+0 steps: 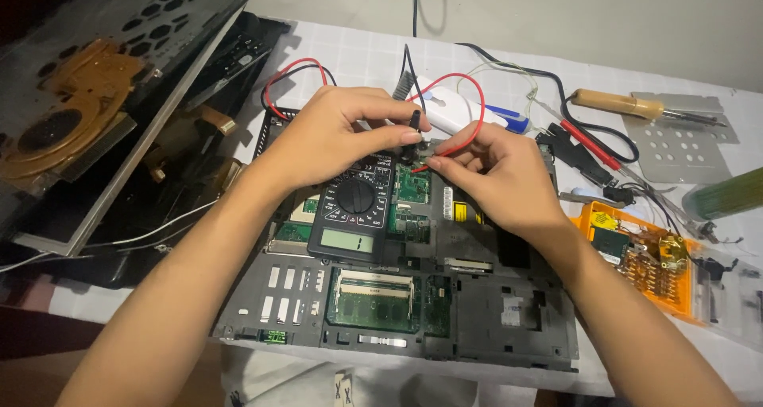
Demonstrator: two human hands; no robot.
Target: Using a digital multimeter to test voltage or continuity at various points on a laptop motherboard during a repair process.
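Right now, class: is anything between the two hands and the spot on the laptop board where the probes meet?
Nothing visible. The left hand holds the black probe and the right hand the red probe, both tips at the green board. The multimeter lies beside that spot.

One head camera, looking down.
I see from above, close, the white checked table point(509, 65) tilted slightly forward.

Left hand point(338, 137) pinching black probe point(414, 121), right hand point(497, 176) pinching red probe point(433, 162), tips meeting over open laptop base point(469, 312). Multimeter point(354, 208) lying on the base beneath the left hand. Soldering iron point(612, 101) and orange screwdriver case point(644, 260) off right.
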